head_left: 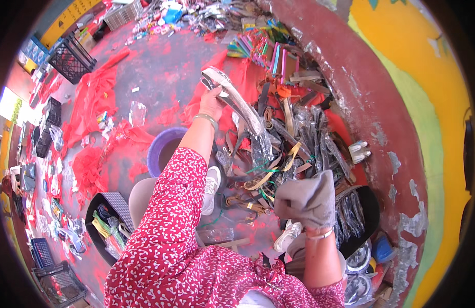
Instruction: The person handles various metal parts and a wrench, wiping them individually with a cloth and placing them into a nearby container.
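My left hand (211, 104), arm stretched forward, grips a looped belt (241, 105) in shiny clear plastic. The belt slants down to the right, toward a pile of belts (278, 159) on the floor, some brown, some dark and plastic-wrapped. A grey cloth (301, 201) covers my right hand (319, 232) and is bunched around it, close to the pile's near side. Its fingers are hidden under the cloth. Beside the right wrist stands a black basket (370, 211) of plastic-wrapped dark belts.
A purple bucket (156, 154) stands left of my left forearm. Nearer, a dark basket (114, 203) holds coloured items. White gloves (358, 152) lie by the peeling wall (384, 138) at right. Red sheeting (91, 92) and scattered goods cover the floor; a black crate (73, 59) stands far left.
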`<state>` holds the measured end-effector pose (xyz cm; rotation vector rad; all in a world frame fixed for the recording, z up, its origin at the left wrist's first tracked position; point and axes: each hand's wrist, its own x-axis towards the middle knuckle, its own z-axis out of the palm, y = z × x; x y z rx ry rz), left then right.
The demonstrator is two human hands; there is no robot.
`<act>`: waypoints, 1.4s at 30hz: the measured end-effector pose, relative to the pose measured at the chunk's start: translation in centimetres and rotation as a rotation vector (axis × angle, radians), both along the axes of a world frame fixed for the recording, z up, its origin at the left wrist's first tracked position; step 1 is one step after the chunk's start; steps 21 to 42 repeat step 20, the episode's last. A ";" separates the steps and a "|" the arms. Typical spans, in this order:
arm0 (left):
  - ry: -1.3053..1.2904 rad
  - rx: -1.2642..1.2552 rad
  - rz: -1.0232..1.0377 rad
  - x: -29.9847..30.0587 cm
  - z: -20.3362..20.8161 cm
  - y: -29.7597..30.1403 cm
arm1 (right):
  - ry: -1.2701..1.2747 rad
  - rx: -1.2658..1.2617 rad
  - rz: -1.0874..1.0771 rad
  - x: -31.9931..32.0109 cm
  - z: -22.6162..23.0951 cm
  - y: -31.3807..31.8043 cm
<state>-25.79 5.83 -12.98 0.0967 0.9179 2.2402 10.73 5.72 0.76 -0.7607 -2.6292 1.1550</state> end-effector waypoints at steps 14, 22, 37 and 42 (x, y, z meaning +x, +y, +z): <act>-0.044 0.137 -0.724 17.0 15.7 -6.5 | -0.304 1.000 0.059 1.4 6.4 -1.7; 0.016 0.103 -0.827 20.6 14.0 -6.8 | 0.007 1.038 -0.003 1.7 2.6 -0.4; 0.016 0.103 -0.827 20.6 14.0 -6.8 | 0.007 1.038 -0.003 1.7 2.6 -0.4; 0.016 0.103 -0.827 20.6 14.0 -6.8 | 0.007 1.038 -0.003 1.7 2.6 -0.4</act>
